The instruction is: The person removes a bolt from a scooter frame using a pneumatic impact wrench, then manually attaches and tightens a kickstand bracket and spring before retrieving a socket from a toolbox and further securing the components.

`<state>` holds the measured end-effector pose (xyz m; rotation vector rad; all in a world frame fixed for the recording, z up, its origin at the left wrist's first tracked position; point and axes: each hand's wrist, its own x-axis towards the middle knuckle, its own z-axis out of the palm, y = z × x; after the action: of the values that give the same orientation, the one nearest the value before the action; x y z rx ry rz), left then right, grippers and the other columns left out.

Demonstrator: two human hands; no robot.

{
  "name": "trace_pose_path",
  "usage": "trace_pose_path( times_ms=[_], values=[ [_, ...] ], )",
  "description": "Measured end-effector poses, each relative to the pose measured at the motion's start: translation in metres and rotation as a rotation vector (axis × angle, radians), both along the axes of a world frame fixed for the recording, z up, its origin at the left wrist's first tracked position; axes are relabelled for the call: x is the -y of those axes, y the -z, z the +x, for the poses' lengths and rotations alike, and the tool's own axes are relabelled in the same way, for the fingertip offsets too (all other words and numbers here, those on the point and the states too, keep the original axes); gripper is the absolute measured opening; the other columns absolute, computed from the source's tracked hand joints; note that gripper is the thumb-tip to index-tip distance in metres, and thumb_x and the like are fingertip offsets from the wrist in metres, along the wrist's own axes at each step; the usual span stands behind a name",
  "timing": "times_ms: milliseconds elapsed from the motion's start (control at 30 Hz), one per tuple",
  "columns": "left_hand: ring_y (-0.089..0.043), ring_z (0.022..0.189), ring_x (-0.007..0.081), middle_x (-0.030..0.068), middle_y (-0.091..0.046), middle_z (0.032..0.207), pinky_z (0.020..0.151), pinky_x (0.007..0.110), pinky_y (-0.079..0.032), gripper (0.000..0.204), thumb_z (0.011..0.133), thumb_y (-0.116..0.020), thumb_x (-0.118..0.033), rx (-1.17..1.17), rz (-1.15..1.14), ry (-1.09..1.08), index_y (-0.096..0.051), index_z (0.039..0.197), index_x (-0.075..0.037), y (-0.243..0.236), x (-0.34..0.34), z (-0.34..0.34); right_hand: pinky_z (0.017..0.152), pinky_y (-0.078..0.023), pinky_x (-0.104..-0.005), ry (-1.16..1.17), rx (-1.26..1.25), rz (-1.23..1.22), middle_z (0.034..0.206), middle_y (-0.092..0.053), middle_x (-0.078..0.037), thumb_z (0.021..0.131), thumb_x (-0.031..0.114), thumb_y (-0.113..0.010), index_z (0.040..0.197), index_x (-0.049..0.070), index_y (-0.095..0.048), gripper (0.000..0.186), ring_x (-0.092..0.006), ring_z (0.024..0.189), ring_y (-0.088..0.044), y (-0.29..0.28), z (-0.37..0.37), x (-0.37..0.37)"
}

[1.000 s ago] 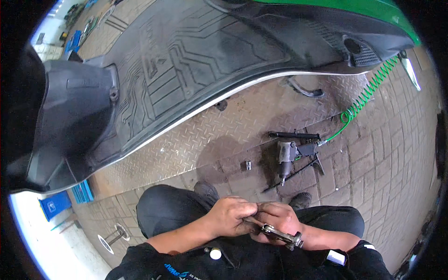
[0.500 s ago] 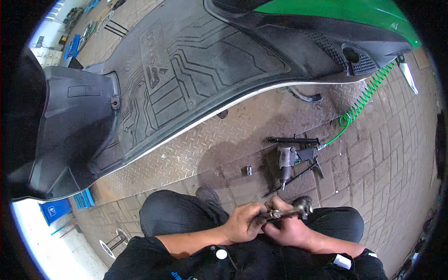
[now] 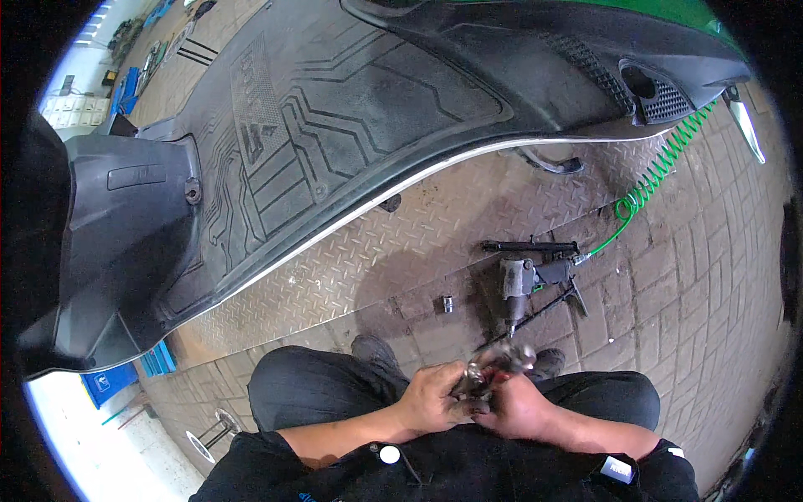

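Note:
Low in the middle of the view, my left hand (image 3: 433, 398) and my right hand (image 3: 514, 407) are together between my bent knees, both closed on a dark metal tool (image 3: 489, 370). Its knobbly upper end is motion-blurred, and a bit of red shows beside my right fingers. Beyond them, an air impact wrench (image 3: 519, 276) lies on the paving with its tip toward me, joined to a coiled green hose (image 3: 661, 167). A small chrome socket (image 3: 448, 304) stands left of the wrench. Black bar-shaped tools (image 3: 529, 247) lie around it.
A scooter with a grey ribbed footboard (image 3: 360, 109) and green body (image 3: 652, 15) spans the upper view over a checker-plate metal platform (image 3: 318, 293). Blue plastic items (image 3: 155, 361) and a round metal stand (image 3: 217, 435) are at lower left, on paving (image 3: 686, 301).
The tool in my hands has turned, its knobbly end swinging from the lower right up to point away from me. Both hands have shifted slightly right.

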<state>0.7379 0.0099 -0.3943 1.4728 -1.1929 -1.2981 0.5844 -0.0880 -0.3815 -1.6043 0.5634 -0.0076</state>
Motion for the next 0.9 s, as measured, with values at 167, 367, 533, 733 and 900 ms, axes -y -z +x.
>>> trace_pose_path(
  times_ms=[167,367,533,733,900],
  values=[
    [-0.063,0.073,0.0306,0.0101,-0.062,0.083,0.064,0.037,-0.05,0.037,0.079,-0.068,-0.032,0.015,0.025,0.052,-0.059,0.105,-0.007,0.0,0.006,0.003,0.066,-0.051,-0.0429,-0.08,-0.09,0.001,0.079,-0.063,-0.018,0.073,0.017,-0.069,0.098,0.002,-0.056,0.032,-0.038,0.075,-0.062,0.008,-0.006,0.0],
    [-0.058,0.06,0.0288,0.0084,-0.057,0.069,0.054,0.038,-0.047,0.029,0.077,-0.068,-0.029,0.135,-0.226,0.202,-0.052,0.078,-0.005,-0.011,0.017,0.019,0.06,-0.049,-0.0394,-0.053,0.021,-0.018,0.076,-0.056,-0.015,0.072,0.02,-0.074,0.09,0.003,-0.043,0.039,-0.033,0.069,-0.061,-0.016,-0.001,0.005],
    [-0.06,0.066,0.0313,0.0087,-0.058,0.068,0.061,0.04,-0.049,0.036,0.071,-0.073,-0.035,0.353,-0.132,0.199,-0.054,0.087,-0.009,-0.015,0.002,0.051,0.056,-0.05,-0.0396,0.091,0.031,-0.168,0.077,-0.058,-0.016,0.068,0.011,-0.072,0.094,0.001,-0.05,0.036,-0.0365,0.066,-0.061,-0.021,-0.018,0.021],
    [-0.063,0.073,0.0301,0.0104,-0.064,0.081,0.067,0.042,-0.049,0.036,0.076,-0.068,-0.039,0.391,-0.039,0.233,-0.063,0.098,-0.01,0.004,-0.011,0.045,0.054,-0.047,-0.0436,0.027,-0.027,0.075,0.062,-0.053,-0.018,0.072,0.009,-0.066,0.091,0.001,-0.048,0.028,-0.0409,0.062,-0.058,-0.019,-0.007,0.019],
    [-0.063,0.07,0.0322,0.0112,-0.062,0.073,0.063,0.042,-0.05,0.033,0.08,-0.065,-0.036,0.476,0.04,0.312,-0.058,0.095,-0.007,0.012,0.003,0.029,0.066,-0.047,-0.038,0.093,-0.158,0.209,0.076,-0.058,-0.019,0.076,0.009,-0.063,0.098,0.001,-0.051,0.026,-0.0313,0.07,-0.06,0.002,-0.023,0.02]
  ],
)
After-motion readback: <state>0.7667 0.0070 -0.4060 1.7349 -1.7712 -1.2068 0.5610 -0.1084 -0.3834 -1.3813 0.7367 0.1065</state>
